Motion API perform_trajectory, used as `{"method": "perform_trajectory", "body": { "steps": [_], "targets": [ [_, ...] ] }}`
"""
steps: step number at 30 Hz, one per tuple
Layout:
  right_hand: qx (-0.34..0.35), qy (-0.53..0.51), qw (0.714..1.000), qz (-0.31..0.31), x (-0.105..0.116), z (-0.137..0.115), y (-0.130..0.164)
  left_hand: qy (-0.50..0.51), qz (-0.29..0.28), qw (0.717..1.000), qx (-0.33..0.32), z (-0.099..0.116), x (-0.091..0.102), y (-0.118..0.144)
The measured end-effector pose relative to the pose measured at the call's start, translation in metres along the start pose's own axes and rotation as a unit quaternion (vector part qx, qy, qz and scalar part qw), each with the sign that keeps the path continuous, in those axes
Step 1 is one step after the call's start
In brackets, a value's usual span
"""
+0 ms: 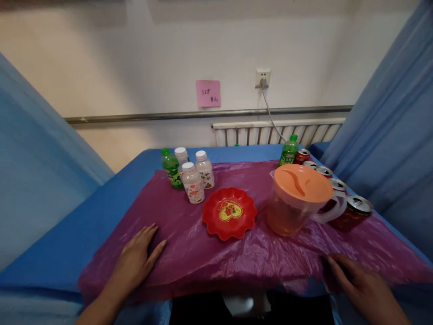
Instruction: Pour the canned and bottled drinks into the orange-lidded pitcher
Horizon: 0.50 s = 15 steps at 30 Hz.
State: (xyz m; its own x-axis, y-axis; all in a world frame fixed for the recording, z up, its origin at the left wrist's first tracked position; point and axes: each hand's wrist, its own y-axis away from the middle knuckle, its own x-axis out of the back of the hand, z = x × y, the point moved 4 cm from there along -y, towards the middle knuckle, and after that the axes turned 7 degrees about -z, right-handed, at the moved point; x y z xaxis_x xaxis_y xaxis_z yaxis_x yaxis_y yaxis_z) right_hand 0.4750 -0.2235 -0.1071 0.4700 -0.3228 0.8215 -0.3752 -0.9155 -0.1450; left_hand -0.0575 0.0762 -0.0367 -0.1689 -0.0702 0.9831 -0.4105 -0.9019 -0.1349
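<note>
My left hand (137,259) lies flat, fingers spread, on a purple plastic sheet (189,246) that covers a blue table (64,239). My right hand (358,282) rests palm down on the sheet's near right edge, fingers apart. A red scalloped plate (230,213) with a yellow heart design sits in the middle of the sheet, between my hands and farther back. To its right stands a clear pitcher (297,201) with an orange lid and orange liquid inside.
Three white bottles (192,183) and a green bottle (172,168) stand at the back left. Another green bottle (289,151) and several red cans (353,212) line the right side. Blue curtains (395,122) hang on both sides; a radiator (277,132) runs along the wall.
</note>
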Motion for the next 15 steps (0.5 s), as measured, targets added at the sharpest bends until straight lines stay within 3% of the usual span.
{"method": "perform_trajectory", "body": {
  "steps": [3,7,11,15],
  "targets": [
    [0.03,-0.007,0.999,0.01,0.001,-0.015,-0.005,0.003,-0.003,1.0,0.019,-0.01,0.005,0.004],
    [0.121,-0.042,0.992,0.022,-0.001,-0.067,-0.02,0.044,0.03,0.997,0.047,-0.002,0.028,-0.007],
    [0.184,-0.075,0.98,0.0,-0.017,-0.126,-0.037,0.138,0.106,0.984,0.032,0.048,0.06,-0.047],
    [0.201,-0.108,0.973,-0.028,-0.041,-0.161,-0.05,0.228,0.174,0.958,0.022,0.098,0.069,-0.099]
  ]
}}
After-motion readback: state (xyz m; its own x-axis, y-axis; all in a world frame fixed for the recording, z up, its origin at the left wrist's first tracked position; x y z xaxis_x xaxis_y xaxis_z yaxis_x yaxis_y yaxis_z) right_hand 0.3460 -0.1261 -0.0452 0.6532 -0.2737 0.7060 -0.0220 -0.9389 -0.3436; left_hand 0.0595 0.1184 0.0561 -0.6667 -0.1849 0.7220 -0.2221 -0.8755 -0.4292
